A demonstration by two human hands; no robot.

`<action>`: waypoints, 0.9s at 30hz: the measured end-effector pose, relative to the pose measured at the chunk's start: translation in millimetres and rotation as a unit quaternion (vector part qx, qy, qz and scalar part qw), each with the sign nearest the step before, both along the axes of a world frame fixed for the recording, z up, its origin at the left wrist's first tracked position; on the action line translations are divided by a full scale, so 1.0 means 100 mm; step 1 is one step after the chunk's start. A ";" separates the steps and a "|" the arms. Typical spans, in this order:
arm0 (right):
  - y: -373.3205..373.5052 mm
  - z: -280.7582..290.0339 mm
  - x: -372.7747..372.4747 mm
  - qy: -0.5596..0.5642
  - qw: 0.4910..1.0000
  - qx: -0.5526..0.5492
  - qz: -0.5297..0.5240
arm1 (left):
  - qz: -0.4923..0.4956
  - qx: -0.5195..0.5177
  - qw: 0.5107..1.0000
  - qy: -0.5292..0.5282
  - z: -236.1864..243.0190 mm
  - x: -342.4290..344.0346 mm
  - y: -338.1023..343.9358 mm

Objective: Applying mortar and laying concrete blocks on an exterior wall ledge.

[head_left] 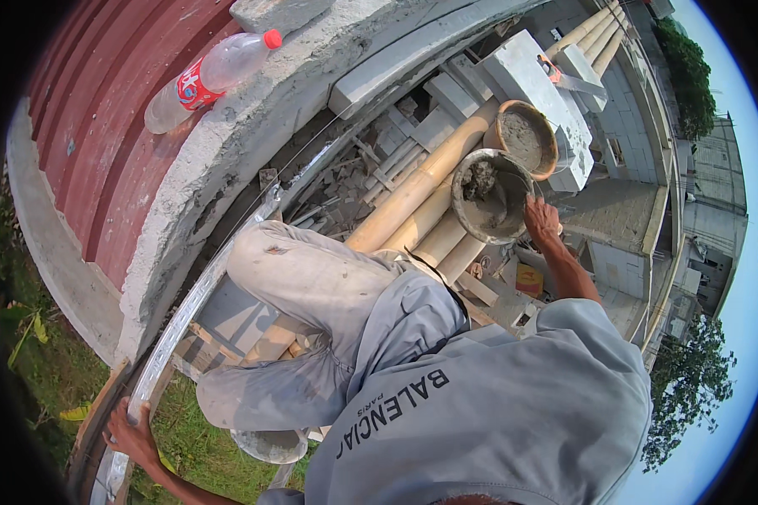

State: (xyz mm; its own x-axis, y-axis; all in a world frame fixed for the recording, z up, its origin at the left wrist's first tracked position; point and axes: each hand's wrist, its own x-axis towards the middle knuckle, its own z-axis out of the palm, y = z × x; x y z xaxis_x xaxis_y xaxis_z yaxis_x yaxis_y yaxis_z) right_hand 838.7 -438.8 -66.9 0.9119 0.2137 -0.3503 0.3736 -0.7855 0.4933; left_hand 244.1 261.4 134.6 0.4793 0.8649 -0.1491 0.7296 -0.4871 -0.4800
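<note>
My right hand (pixel 541 219) is closed on the near right rim of a dark bucket (pixel 457 198), which tilts so that its inside shows. Wet grey mortar (pixel 481 180) clings to its wall and bottom. Touching it from behind is a second, brownish bucket (pixel 551 151) with smoother grey mortar in it. Far to the lower left, my left hand (pixel 135 433) grips a long strip with a shiny, silvery face (pixel 162 364). Its fingers wrap over the strip's edge. My bent legs in dusty grey trousers lie between the two hands.
Thick bamboo poles (pixel 434 172) run beneath the buckets. White blocks (pixel 531 80) stand behind them. A clear plastic bottle (pixel 227 67) with a red cap lies on the red corrugated roof (pixel 101 109), beside a rough concrete ledge (pixel 202 160). Grass (pixel 185 429) shows far below; another bucket (pixel 269 446) hangs under my leg.
</note>
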 end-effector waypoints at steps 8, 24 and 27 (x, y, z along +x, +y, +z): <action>0.36 0.08 -0.03 0.219 0.973 0.077 -0.013 | 0.028 -0.009 1.000 0.005 0.03 0.03 -0.06; 0.18 0.37 -0.30 0.281 0.783 0.479 -0.281 | 0.062 -0.044 0.997 0.026 0.03 0.10 -0.03; 0.20 0.31 -0.50 0.233 0.736 0.542 -0.330 | 0.039 -0.037 0.999 -0.001 0.09 0.05 -0.01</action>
State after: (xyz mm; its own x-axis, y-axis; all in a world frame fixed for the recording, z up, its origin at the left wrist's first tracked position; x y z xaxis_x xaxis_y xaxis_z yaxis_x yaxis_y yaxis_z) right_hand 788.4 -419.1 -36.2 0.7772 0.1617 -0.6082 -0.3371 -0.7091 -0.6193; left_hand 249.0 260.2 143.1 0.4120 0.8859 -0.2134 0.7674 -0.4636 -0.4430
